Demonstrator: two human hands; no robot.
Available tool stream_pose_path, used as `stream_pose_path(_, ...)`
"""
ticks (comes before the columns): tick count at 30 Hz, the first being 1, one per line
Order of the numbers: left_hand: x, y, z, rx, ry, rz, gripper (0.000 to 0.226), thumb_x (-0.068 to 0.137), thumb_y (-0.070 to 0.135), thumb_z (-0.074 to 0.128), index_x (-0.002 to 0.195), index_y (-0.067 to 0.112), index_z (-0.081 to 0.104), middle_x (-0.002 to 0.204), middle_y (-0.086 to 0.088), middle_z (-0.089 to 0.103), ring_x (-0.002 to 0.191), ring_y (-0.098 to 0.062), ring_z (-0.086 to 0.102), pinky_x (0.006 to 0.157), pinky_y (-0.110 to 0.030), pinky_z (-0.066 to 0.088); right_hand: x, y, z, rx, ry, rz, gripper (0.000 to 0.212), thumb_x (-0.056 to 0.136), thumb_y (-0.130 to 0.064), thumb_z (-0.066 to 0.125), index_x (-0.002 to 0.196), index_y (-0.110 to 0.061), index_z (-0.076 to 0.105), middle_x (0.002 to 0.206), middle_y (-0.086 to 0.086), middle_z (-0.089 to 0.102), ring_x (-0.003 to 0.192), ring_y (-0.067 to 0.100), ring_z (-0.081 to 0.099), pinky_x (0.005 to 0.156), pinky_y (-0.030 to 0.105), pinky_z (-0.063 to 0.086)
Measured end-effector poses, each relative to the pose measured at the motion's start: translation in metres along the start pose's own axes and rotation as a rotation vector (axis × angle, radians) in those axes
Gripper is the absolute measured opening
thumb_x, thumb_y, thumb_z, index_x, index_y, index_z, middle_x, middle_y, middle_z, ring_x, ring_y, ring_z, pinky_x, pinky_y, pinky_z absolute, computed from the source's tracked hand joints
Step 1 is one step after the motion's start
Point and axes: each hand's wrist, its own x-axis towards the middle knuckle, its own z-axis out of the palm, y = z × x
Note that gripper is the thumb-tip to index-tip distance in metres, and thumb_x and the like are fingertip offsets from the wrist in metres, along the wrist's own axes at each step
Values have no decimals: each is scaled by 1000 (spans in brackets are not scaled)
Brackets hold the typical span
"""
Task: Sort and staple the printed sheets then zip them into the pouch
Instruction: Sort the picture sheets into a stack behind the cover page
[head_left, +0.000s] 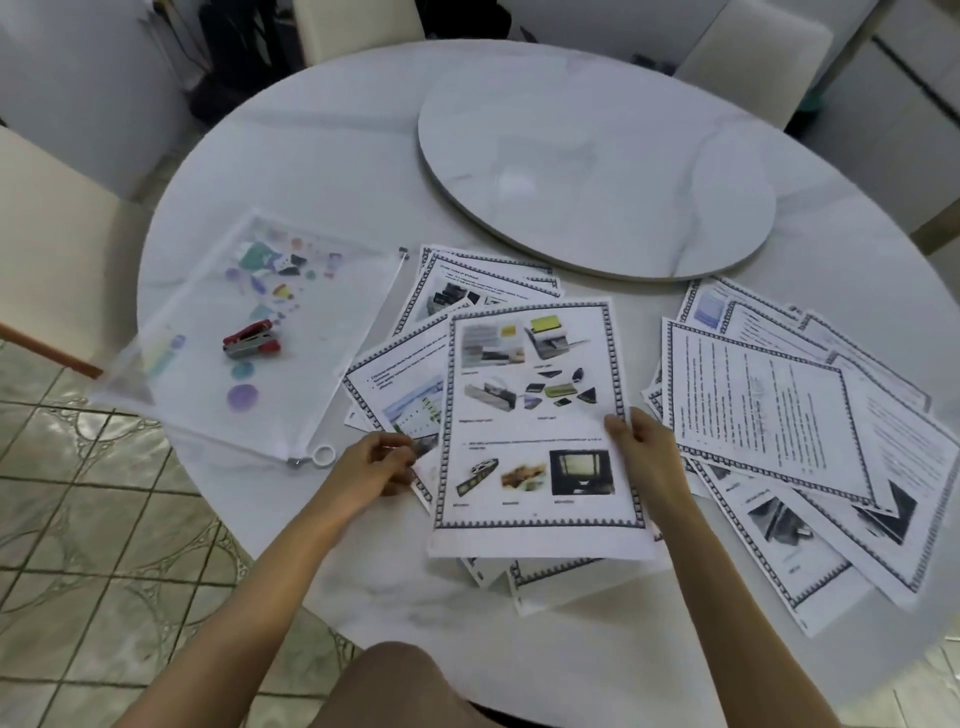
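Note:
Printed sheets with dark patterned borders lie on a round white table. My right hand grips the right edge of a picture sheet that tops the middle pile. My left hand pinches the corner of a sheet underneath it, at the pile's left side. A second, fanned pile of text sheets spreads to the right. At the left lies a translucent zip pouch with coloured prints and a white ring pull. A red stapler rests on top of the pouch.
A round marble turntable occupies the table's middle, beyond the papers. Cream chairs stand at the left, far side and far right. Tiled floor shows at lower left. My knee is below the table edge.

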Motion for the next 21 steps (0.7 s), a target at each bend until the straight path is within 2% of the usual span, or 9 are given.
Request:
stream_pose_path(3, 5, -4, -3, -19, 116, -32, 15, 91, 9, 54, 105, 10, 58, 81, -3, 63, 67, -14, 58, 66, -23, 49, 14, -3, -26, 73, 53, -23, 20, 95, -21, 51, 90, -4, 61, 80, 16, 66, 71, 24, 61, 71, 37, 52)
stream_pose_path(5, 7, -6, -2, -17, 175, -55, 17, 90, 8, 56, 106, 8, 59, 75, -3, 62, 64, -16, 56, 66, -28, 49, 22, -3, -42, 128, 73, -30, 15, 95, -18, 50, 100, -10, 62, 83, 4, 66, 70, 13, 64, 68, 28, 55)
stream_pose_path(7, 8, -7, 3, 26, 238, -70, 20, 88, 10, 58, 108, 9, 59, 76, -5, 63, 68, -20, 57, 72, -35, 51, 29, -1, -55, 167, 103, -26, 16, 96, -17, 50, 103, -9, 61, 86, 4, 65, 73, 13, 64, 67, 26, 54)
stream_pose_path(8, 9, -8, 5, 54, 277, -69, 22, 87, 12, 59, 109, 8, 58, 80, -7, 64, 71, -21, 58, 73, -35, 51, 33, 0, -61, 178, 117, -20, 17, 96, -16, 50, 103, -6, 60, 87, 7, 63, 73, 14, 64, 65, 25, 52)
stream_pose_path(11, 11, -6, 13, 150, 399, -68, 28, 85, 16, 62, 111, 7, 57, 96, -9, 63, 83, -25, 59, 75, -31, 47, 47, 9, -74, 179, 132, -9, 13, 96, -16, 50, 99, -7, 58, 80, 2, 61, 51, -7, 59, 48, 9, 47)
stream_pose_path(12, 12, -5, 15, 195, 428, -72, 31, 85, 19, 63, 112, 6, 56, 98, -8, 62, 87, -27, 59, 77, -30, 46, 51, 12, -77, 180, 131, -3, 12, 96, -16, 50, 97, -7, 58, 78, 2, 61, 48, -8, 58, 46, 8, 46)
stream_pose_path(16, 18, -1, 25, 409, 518, -111, 48, 86, 37, 61, 115, 1, 46, 116, -17, 54, 106, -33, 53, 84, -38, 45, 65, 24, -93, 213, 141, 15, 16, 95, -18, 51, 100, -6, 59, 80, 0, 63, 52, -6, 61, 51, 10, 50)
stream_pose_path(18, 19, 6, 32, 501, 562, -176, 58, 85, 44, 59, 119, -1, 41, 121, -20, 48, 111, -37, 51, 86, -43, 45, 70, 26, -99, 211, 148, 14, 15, 95, -18, 51, 99, -5, 59, 78, -1, 61, 49, -8, 58, 49, 9, 48)
stream_pose_path(21, 21, 19, 45, 661, 585, -257, 69, 84, 47, 60, 124, -3, 34, 125, -21, 44, 114, -38, 50, 85, -43, 44, 75, 29, -105, 210, 134, 3, 14, 96, -17, 50, 98, -5, 58, 77, -1, 60, 48, -8, 57, 46, 8, 46)
